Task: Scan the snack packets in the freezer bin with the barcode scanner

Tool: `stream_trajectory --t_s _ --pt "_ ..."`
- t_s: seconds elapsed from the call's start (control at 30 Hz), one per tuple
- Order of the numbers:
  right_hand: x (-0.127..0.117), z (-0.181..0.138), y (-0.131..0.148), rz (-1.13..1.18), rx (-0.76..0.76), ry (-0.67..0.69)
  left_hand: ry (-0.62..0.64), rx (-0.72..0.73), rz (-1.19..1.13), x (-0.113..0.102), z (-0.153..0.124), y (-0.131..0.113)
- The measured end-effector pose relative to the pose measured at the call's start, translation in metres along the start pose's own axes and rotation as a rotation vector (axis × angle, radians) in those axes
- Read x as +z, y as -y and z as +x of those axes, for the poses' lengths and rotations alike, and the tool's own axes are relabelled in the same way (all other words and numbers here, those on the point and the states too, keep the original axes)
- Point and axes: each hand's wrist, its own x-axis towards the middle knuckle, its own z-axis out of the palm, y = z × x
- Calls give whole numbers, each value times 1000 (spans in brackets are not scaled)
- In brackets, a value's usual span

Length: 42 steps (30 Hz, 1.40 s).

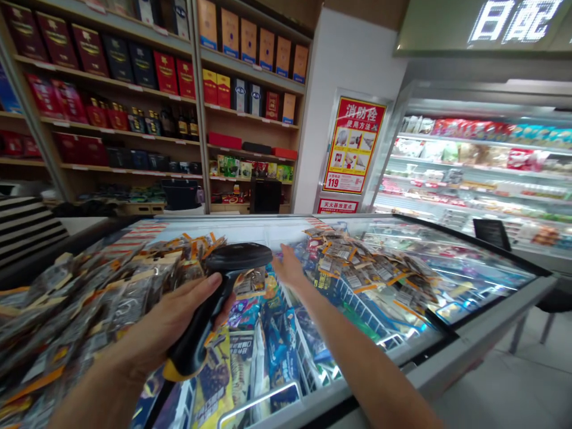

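Note:
My left hand (pixel 172 325) is closed round the grip of a black barcode scanner (pixel 214 304) with a yellow base, held above a chest freezer (pixel 469 333) with a glass lid. My right hand (pixel 288 266) reaches forward over the freezer's middle, fingers stretched out, touching the lid near a heap of small snack packets (pixel 357 262) with orange tags. A second heap of dark packets (pixel 89 292) lies on the lid to the left. Under the glass show colourful frozen-food packs (pixel 250 351) between white wire dividers.
Wooden shelves (pixel 201 113) with boxed bottles fill the back wall. A red fire-safety poster (pixel 354 145) hangs on a white pillar. An open chiller (pixel 482 167) with packaged food stands at the right. A floor aisle (pixel 513 381) runs past the freezer's right corner.

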Motion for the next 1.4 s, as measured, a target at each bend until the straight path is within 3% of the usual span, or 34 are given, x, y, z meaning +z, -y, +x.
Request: stream_trajectory --t_s 0.1,0.2,0.33,0.47,0.57,0.77,0.93,1.07,1.4 --pt "-52 -2 -44 -336 199 -112 42 13 44 1 3 2" --pt "-76 -15 -72 -477 196 -56 70 38 101 1 5 4" --pt "-70 -28 -79 -298 -22 56 70 36 96 3 4 4" --pt "-67 -24 -77 -205 128 -17 80 21 63 6 3 3" --pt "-67 -17 -77 -34 202 33 83 36 81 7 2 2" --pt "-56 -11 -75 346 232 -331 60 17 94 11 1 2" --pt "-47 -14 -84 496 235 -414 82 -10 75 8 4 4" --pt "-44 -17 -81 556 219 -419 138 30 129 7 6 7" --pt "-47 -21 -71 684 234 -395 102 -16 36 10 5 5"
